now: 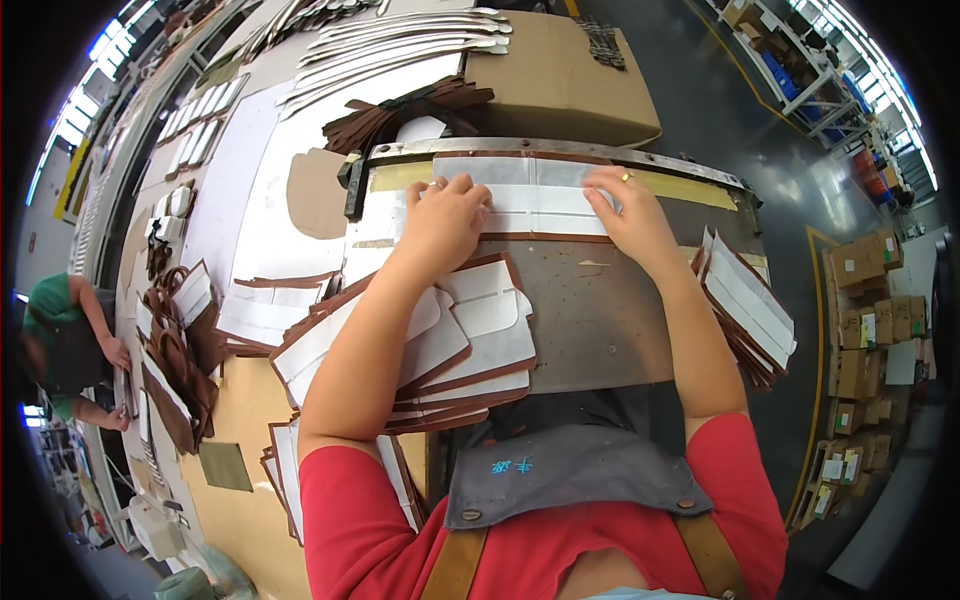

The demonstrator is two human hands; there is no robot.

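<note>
A long brown leather panel (530,222) with white backing lies across the far part of a grey worktop (600,300), along a metal bar (560,150). My left hand (447,222) is closed at the panel's left end, fingers bent over it; its fingertips are partly hidden. At the right end, my right hand (630,218) holds the panel's edge between thumb and fingers. Below my left forearm lies a fanned stack of brown-edged white pieces (490,325). Another stack of such pieces (745,300) hangs over the worktop's right side.
Brown strips (410,110) are heaped beyond the bar, near a large cardboard box (560,75). Leather pieces (180,350) lie on the left table. A co-worker in green (60,330) works at far left. Cartons (865,330) stand on the right.
</note>
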